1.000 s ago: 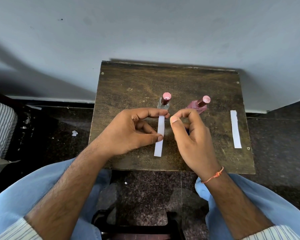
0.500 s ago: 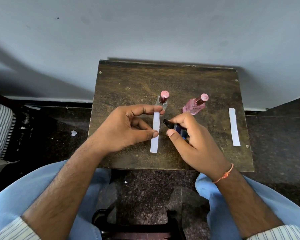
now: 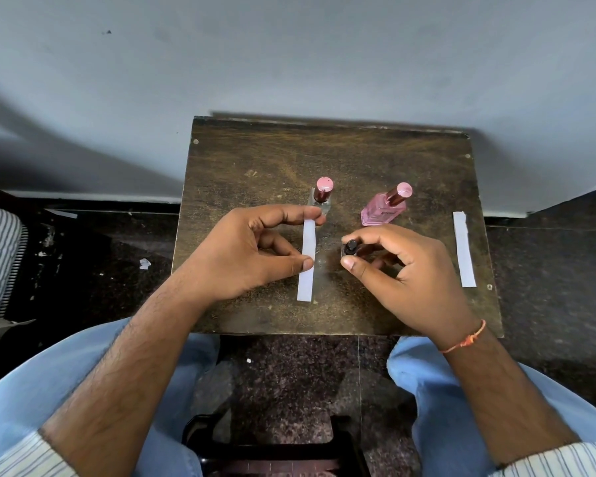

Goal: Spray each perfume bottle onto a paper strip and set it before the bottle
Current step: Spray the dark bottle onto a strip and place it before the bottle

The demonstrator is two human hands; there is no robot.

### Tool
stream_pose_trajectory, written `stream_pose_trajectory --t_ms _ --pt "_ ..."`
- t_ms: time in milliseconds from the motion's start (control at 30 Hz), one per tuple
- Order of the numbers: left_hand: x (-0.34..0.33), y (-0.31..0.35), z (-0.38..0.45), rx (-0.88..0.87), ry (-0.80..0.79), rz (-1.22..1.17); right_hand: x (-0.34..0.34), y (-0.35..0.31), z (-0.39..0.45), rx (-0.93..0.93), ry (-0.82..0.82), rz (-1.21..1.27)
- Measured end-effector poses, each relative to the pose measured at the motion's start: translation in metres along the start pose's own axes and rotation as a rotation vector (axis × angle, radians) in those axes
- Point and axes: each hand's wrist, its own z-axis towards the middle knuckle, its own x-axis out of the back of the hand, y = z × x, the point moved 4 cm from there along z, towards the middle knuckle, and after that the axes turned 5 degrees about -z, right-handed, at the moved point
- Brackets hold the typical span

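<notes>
Pinched between your left hand's (image 3: 255,251) thumb and forefinger, the paper strip (image 3: 307,259) hangs before the clear bottle (image 3: 321,198). Your right hand (image 3: 405,270) closes around a small dark bottle (image 3: 350,248) (nozzle facing the strip), beside the pink bottle (image 3: 384,208) on the table (image 3: 289,160).

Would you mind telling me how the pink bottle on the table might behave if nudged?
The pink bottle looks tall with a narrow cap, so it could tip. It appears to be glass, so probably fragile and slippery. Its flat sides suggest it would not roll far.
</notes>
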Motion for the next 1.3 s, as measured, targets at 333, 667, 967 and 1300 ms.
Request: stream_pose_trajectory --t_ms 333,667,967,1300 --pt "0.002 0.000 0.000 -0.010 0.003 -0.008 0.002 0.006 0.002 -0.054 -0.039 0.002" --pt "0.005 -0.003 -0.003 -0.001 0.028 -0.008 0.012 0.001 0.003 0.039 0.000 -0.155" --pt "0.009 0.004 -0.011 0.005 0.041 -0.030 0.012 -0.056 -0.012 0.250 0.291 -0.165" --pt "0.025 0.007 -0.019 -0.028 0.098 -0.042 -0.050 -0.080 -0.017 0.100 0.111 -0.208"
